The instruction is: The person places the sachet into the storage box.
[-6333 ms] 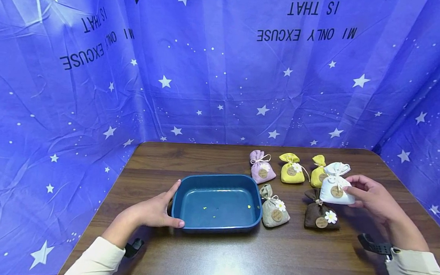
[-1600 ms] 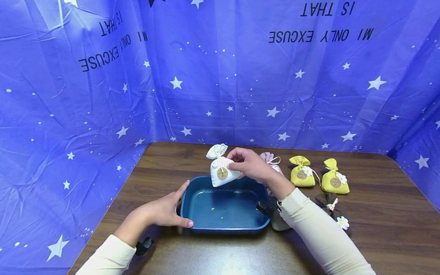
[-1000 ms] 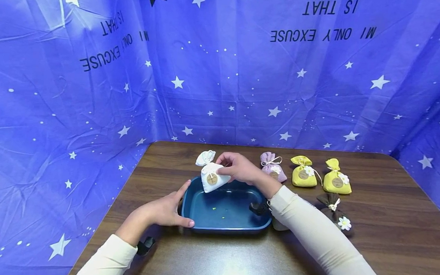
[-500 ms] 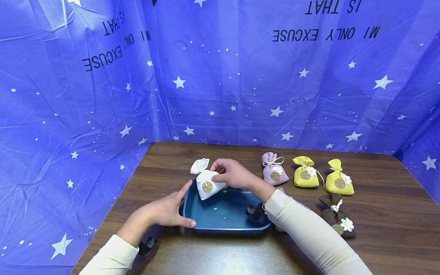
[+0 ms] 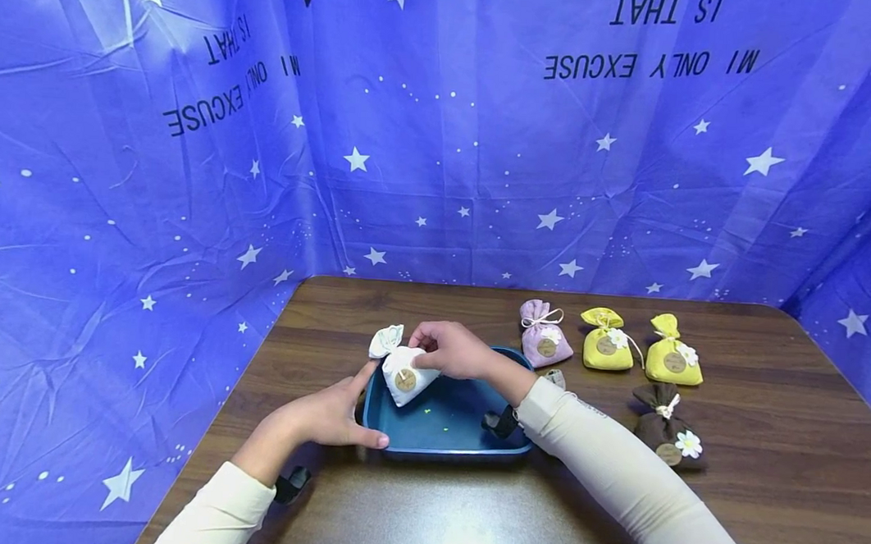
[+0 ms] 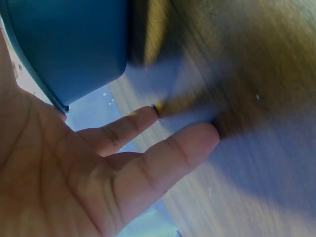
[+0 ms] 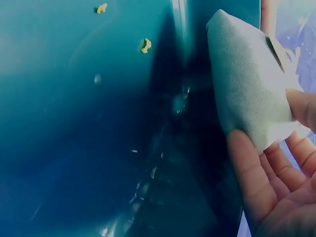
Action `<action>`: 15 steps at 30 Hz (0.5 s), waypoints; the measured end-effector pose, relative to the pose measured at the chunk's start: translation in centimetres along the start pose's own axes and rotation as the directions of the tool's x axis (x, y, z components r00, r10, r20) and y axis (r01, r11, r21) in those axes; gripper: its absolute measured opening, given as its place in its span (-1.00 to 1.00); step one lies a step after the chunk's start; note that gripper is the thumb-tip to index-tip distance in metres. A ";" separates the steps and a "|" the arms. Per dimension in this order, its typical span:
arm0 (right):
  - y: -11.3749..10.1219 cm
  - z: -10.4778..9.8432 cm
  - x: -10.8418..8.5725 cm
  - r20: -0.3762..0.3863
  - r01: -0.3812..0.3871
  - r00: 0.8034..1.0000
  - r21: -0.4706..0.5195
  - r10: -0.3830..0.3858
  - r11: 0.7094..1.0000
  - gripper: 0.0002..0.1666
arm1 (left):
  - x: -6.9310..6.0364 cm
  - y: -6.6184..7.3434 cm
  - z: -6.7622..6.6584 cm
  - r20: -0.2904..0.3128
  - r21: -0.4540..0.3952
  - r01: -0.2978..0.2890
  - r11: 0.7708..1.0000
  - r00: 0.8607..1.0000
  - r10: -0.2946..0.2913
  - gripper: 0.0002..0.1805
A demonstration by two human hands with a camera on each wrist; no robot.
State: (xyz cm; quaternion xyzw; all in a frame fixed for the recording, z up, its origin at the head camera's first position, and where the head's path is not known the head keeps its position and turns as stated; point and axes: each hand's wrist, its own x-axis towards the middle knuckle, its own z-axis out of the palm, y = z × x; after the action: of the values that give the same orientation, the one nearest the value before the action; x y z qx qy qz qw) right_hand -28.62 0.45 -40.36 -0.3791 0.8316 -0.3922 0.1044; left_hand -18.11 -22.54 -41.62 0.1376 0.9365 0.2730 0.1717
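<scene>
A white drawstring sachet (image 5: 408,376) with a round tag is pinched between thumb and fingers of my right hand (image 5: 452,351). It hangs tilted over the left back part of a dark blue basin (image 5: 463,452), its tied top past the rim. In the right wrist view, the sachet (image 7: 249,79) is inside the basin wall, apart from the floor. My left hand (image 5: 325,412) rests against the basin's left end, thumb at the front corner and index finger at the back. From the left wrist, fingers of this hand (image 6: 74,163) look straight and extended beside the basin's outer wall (image 6: 69,44).
Right of the basin lie a lilac sachet (image 5: 544,342), two yellow sachets (image 5: 607,349) and a dark brown one (image 5: 667,432). A grey sachet (image 5: 555,378) is mostly hidden by the right sleeve. Small yellow bits (image 7: 145,46) lie in the basin. A blue starry curtain (image 5: 471,159) surrounds the table.
The white sachet was lifted from the table's right side, carried left over the basin and lowered towards its left back corner. The left hand has stayed at the basin's left end.
</scene>
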 end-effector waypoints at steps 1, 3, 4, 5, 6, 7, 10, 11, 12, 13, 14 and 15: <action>-0.1 0.1 0.0 -0.001 -0.001 1.000 -0.010 0.001 1.000 -0.85 | 0.0 0.0 0.0 0.000 0.000 -0.001 1.000 1.000 0.001 0.34; -0.2 0.2 0.0 -0.003 -0.011 1.000 -0.021 0.011 1.000 -0.85 | 0.0 0.0 0.0 0.000 0.003 -0.005 1.000 1.000 0.005 0.34; -0.2 0.2 0.0 -0.003 -0.015 1.000 -0.028 0.015 0.999 -0.85 | 0.0 0.0 0.0 -0.003 0.003 -0.010 1.000 1.000 0.010 0.34; -0.2 0.3 0.0 -0.003 -0.018 1.000 -0.037 0.018 0.999 -0.85 | 0.0 0.0 0.0 -0.005 0.001 -0.014 1.000 1.000 0.014 0.33; -0.1 0.4 0.0 -0.002 -0.022 1.000 -0.047 0.022 0.999 -0.85 | 0.1 0.0 0.1 -0.007 0.000 -0.018 1.000 1.000 0.018 0.33; -0.1 0.5 0.0 0.000 -0.022 1.000 -0.060 0.022 0.998 -0.85 | 0.1 0.0 0.1 -0.009 -0.002 -0.025 1.000 1.000 0.025 0.33; 0.1 0.7 0.1 0.001 -0.020 1.000 -0.088 0.020 0.996 -0.84 | 0.1 -0.1 0.1 -0.010 -0.004 -0.035 0.999 0.999 0.035 0.33; 0.1 0.7 0.1 0.004 -0.017 1.000 -0.094 0.017 0.995 -0.84 | 0.1 -0.1 0.1 -0.009 -0.002 -0.034 0.999 0.999 0.034 0.33; 0.1 0.8 0.1 0.007 -0.015 1.000 -0.098 0.016 0.995 -0.85 | 0.0 -0.1 0.1 -0.009 0.001 -0.035 0.999 0.999 0.035 0.34; 0.1 0.8 0.1 0.010 -0.014 1.000 -0.096 0.015 0.995 -0.85 | 0.1 -0.1 0.1 -0.009 -0.001 -0.037 0.999 0.999 0.037 0.34; 0.1 0.7 0.0 0.013 -0.016 1.000 -0.086 0.017 0.996 -0.86 | 0.1 -0.1 0.1 -0.009 0.001 -0.037 0.999 0.999 0.037 0.35; 0.1 0.7 0.0 0.017 -0.014 1.000 -0.076 0.015 0.997 -0.86 | 0.1 -0.1 0.1 -0.009 0.001 -0.038 0.999 0.999 0.038 0.36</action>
State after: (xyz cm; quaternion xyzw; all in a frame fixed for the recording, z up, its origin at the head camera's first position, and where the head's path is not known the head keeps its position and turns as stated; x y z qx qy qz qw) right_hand -28.37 0.07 -40.95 -0.3801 0.8476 -0.3564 0.1001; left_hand -18.17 -22.59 -41.79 0.1543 0.9347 0.2763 0.1620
